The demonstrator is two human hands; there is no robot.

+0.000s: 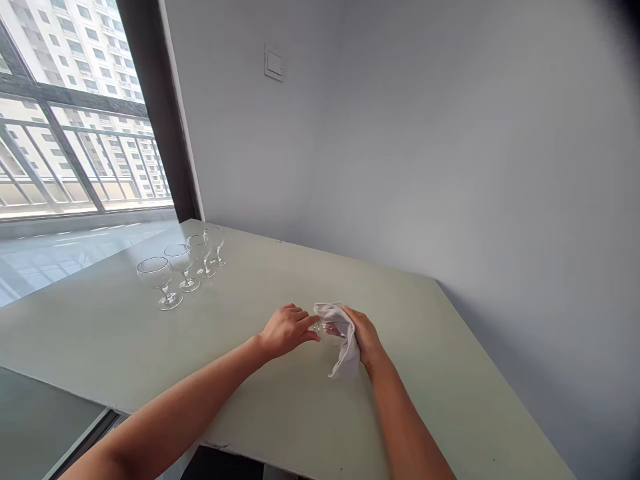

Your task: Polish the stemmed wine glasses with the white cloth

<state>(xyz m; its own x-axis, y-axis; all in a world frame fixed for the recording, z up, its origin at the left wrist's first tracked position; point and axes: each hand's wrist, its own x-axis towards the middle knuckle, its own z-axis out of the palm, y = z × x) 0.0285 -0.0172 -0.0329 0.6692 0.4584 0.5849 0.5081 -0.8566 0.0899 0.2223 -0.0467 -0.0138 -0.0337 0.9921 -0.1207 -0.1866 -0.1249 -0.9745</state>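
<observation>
My left hand point(287, 331) is closed, thumb and fingers pinching the stem end of a clear stemmed glass point(318, 328). The glass lies sideways between my hands, its bowl mostly covered by a white cloth point(347, 347). My right hand point(366, 335) grips the cloth around the bowl, and a loose corner of it hangs down toward the tabletop. Some fingers of my right hand are hidden behind the fabric.
Several stemmed glasses point(170, 300) stand upright in a row at the left back of the pale green table point(260, 413). Grey walls point(425, 133) border its far side. A large window point(75, 133) is at the left.
</observation>
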